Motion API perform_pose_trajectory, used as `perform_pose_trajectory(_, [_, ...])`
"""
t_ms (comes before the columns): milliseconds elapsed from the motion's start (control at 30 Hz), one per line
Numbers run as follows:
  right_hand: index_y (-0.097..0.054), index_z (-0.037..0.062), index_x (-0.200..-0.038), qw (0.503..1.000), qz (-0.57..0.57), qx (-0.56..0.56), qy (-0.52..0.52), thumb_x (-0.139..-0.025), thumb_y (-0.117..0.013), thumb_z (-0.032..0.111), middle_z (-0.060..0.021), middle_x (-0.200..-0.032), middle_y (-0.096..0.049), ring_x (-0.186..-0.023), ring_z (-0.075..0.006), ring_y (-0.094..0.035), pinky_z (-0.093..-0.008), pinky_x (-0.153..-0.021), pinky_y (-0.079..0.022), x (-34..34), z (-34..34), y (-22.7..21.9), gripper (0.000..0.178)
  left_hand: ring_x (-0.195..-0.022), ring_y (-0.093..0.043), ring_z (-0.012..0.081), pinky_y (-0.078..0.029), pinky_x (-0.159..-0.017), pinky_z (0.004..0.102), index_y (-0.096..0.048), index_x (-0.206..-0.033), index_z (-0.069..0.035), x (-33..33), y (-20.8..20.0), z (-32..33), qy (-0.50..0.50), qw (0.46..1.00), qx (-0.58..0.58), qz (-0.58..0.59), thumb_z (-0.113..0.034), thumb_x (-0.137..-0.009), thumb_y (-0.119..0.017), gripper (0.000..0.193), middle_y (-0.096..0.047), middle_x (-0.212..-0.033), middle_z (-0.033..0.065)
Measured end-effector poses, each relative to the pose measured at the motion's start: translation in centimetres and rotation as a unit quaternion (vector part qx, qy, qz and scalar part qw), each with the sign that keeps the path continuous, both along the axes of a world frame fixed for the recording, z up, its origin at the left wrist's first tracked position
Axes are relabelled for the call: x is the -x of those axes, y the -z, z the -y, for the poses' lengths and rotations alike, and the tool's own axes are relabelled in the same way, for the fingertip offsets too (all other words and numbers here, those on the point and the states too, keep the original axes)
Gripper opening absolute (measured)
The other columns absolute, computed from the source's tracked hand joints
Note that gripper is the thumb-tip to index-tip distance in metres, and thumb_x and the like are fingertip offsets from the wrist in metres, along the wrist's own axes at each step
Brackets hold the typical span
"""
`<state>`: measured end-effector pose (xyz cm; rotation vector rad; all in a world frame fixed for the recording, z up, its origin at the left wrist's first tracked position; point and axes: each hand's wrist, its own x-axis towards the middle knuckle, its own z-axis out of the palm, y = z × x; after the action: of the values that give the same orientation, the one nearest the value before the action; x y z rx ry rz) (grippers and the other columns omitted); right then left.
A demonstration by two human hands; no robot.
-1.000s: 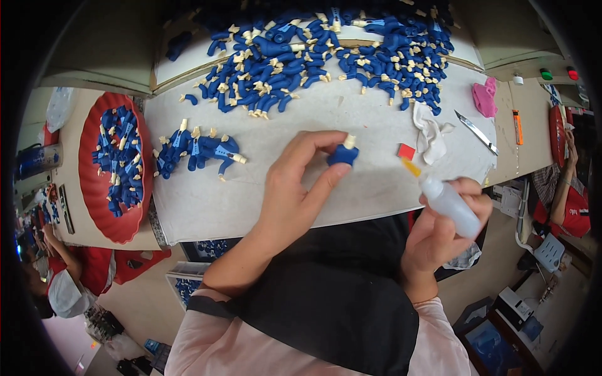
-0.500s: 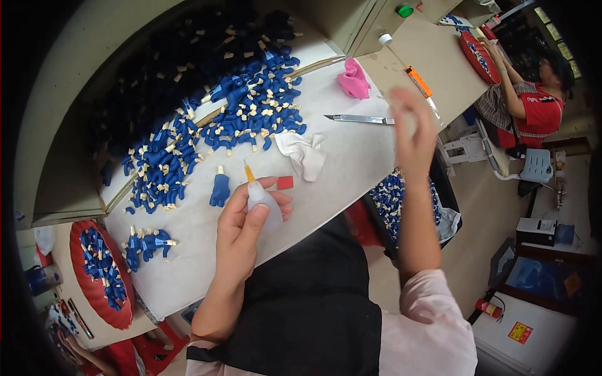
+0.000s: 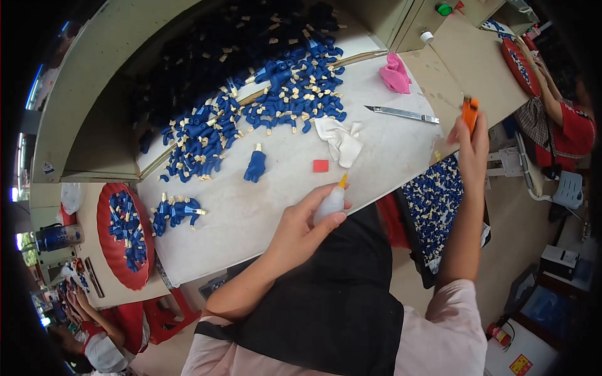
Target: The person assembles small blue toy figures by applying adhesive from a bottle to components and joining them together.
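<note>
Nearest to us, our left hand [image 3: 301, 229] wraps around a small white squeeze bottle [image 3: 330, 203] with a yellow nozzle, fingers closed on its body at the near edge of the white table [image 3: 251, 219]. Out to the right, our right hand [image 3: 471, 143] is raised past the table's corner, fingers pinched shut on an orange cutter [image 3: 469, 113]. Below it sits a dark tray [image 3: 439, 213] of blue pieces. Just beyond the bottle lie a red square [image 3: 320, 165], a crumpled white cloth [image 3: 340, 139] and one blue figure part [image 3: 255, 166]. Farther on, a metal blade [image 3: 401, 113], a pink rag [image 3: 395, 74] and the big heap of blue parts [image 3: 276, 100].
</note>
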<state>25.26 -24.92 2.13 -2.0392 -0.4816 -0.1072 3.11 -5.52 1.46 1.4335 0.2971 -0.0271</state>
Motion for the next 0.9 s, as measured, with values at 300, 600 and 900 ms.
perform_pose_trajectory(300, [-0.044,0.001,-0.096,0.893,-0.354,-0.228,-0.162,-0.085,-0.043,0.017,-0.0034,-0.07,-0.049,-0.055,-0.0067,-0.042,-0.0187,-0.048,-0.035,16.5,-2.6,5.1,0.02,-0.081,-0.056,0.009,-0.045,-0.07,0.0206,-0.043,-0.115,-0.003,2.2,0.8,2.0,0.081,0.994,-0.063,-0.034,-0.007,-0.081,-0.054,0.036,-0.06,-0.092,0.0077])
perform_pose_trajectory(600, [-0.048,0.0011,-0.062,0.943,-0.268,-0.148,-0.134,-0.084,-0.033,0.032,-0.0035,-0.05,-0.041,-0.046,-0.0101,-0.039,-0.025,-0.043,-0.029,16.6,-3.7,6.7,0.041,-0.078,-0.054,0.0072,-0.045,-0.069,0.0206,-0.045,-0.11,-0.001,4.6,1.9,3.0,0.074,0.992,-0.081,-0.068,-0.006,-0.08,-0.054,0.032,-0.06,-0.09,0.0079])
perform_pose_trajectory(900, [-0.048,0.0023,-0.063,0.963,-0.206,-0.115,-0.13,-0.083,-0.031,0.036,-0.0011,-0.054,-0.044,-0.049,-0.0065,-0.037,-0.0214,-0.043,-0.026,17.4,-3.7,6.5,0.043,-0.071,-0.06,0.0146,-0.046,-0.064,0.0251,-0.049,-0.102,-0.003,5.1,2.8,3.6,0.044,0.995,-0.083,-0.032,-0.013,-0.075,-0.06,0.031,-0.06,-0.079,0.0092])
